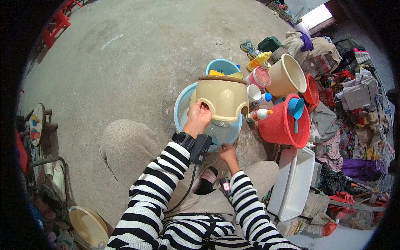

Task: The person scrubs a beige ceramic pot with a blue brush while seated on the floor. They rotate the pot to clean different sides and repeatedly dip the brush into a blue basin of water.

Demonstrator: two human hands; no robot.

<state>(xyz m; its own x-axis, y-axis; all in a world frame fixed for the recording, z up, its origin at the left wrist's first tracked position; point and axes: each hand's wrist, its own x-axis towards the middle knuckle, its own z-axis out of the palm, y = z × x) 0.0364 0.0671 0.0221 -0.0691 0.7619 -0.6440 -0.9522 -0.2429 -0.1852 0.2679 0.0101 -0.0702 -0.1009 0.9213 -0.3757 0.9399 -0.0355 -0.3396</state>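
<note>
A cream plastic stool (225, 95) with a brown rim around its seat is held over a light-blue basin (177, 109). My left hand (199, 118) grips the stool by the edge of an arched opening in its side. Pale, cloudy water (218, 132) shows in the basin below the stool, which hides the basin's far part. My right hand (228, 153) is at the near rim of the basin with its fingers curled. Beside those fingers is a dark teal patch, perhaps a cloth (215, 140); whether the hand holds it is unclear.
A smaller blue basin (215, 65) stands behind. To the right are a red bucket (272, 125) with a blue dipper (295, 107), a cream bucket (278, 78), bottles (258, 115) and a white tub (289, 187). Piled clothes line the right side; a beige basin (86, 223) lies lower left.
</note>
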